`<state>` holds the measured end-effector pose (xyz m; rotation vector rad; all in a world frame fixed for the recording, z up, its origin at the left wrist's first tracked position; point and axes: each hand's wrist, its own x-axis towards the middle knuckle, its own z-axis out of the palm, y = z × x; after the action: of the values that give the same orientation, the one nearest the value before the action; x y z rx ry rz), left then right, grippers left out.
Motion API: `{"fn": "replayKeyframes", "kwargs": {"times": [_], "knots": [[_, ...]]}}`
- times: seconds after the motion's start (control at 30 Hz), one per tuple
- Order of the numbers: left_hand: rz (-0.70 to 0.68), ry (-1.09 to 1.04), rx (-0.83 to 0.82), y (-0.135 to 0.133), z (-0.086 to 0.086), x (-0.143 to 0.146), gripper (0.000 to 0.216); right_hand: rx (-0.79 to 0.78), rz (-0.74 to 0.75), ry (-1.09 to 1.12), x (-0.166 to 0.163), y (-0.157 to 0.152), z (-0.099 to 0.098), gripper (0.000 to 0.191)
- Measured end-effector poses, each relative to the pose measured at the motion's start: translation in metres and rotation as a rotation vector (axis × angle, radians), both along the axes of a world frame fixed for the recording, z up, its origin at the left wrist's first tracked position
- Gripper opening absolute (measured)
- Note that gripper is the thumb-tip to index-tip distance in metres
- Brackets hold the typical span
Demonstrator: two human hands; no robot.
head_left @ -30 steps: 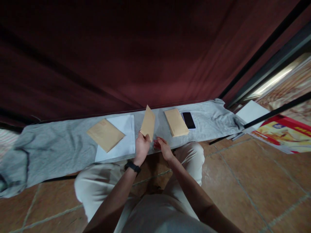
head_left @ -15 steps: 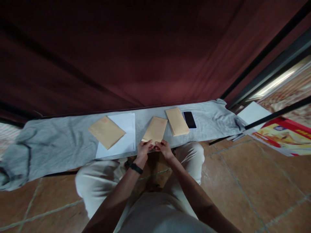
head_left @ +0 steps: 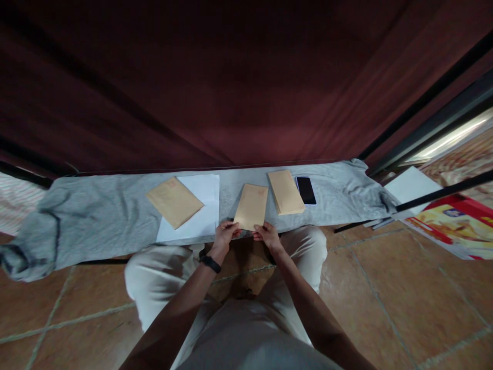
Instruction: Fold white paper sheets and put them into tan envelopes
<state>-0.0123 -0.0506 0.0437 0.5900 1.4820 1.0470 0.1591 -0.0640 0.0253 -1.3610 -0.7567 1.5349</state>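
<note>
A brown paper envelope (head_left: 251,206) lies at the near edge of the cloth-covered bench, its far end on the grey cloth. My left hand (head_left: 225,234) pinches its near left corner. At the near right corner, my right hand (head_left: 267,235) grips it between thumb and fingers. To the right is a stack of brown envelopes (head_left: 286,192). Over on the left, another brown envelope (head_left: 174,202) rests at a slant on white paper sheets (head_left: 210,215).
A dark-screened phone (head_left: 306,190) lies right of the stack. Grey cloth (head_left: 103,216) covers the narrow bench. Behind it hangs a dark red curtain (head_left: 231,113). A red and yellow box (head_left: 458,226) and a black bar (head_left: 447,191) are at the right.
My hands have moved apart, from close together at the envelope's near end to its two near corners. The envelope has turned a little straighter. The whole view has shifted slightly.
</note>
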Motion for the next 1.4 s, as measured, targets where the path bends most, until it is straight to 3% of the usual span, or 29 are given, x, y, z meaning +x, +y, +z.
{"fn": "replayKeyframes", "kwargs": {"times": [0.27,0.47,0.6,1.1,1.4], "knots": [[-0.134,0.065,-0.002,0.019,0.005,0.003,0.031,-0.006,-0.007,-0.066,0.002,0.024,0.004,0.032],[-0.173,0.276,-0.057,0.033,-0.003,0.014,0.037,-0.045,0.027,-0.083,0.002,0.028,0.001,0.026],[-0.206,0.339,-0.110,0.037,-0.007,0.014,0.030,-0.073,0.045,-0.084,0.002,0.030,-0.001,0.024],[-0.304,0.044,-0.156,0.036,0.011,-0.007,0.024,-0.126,0.036,-0.072,0.005,0.034,0.003,0.027],[-0.247,0.068,-0.113,0.032,0.005,-0.002,0.021,-0.112,0.031,-0.074,0.005,0.033,0.007,0.026]]}}
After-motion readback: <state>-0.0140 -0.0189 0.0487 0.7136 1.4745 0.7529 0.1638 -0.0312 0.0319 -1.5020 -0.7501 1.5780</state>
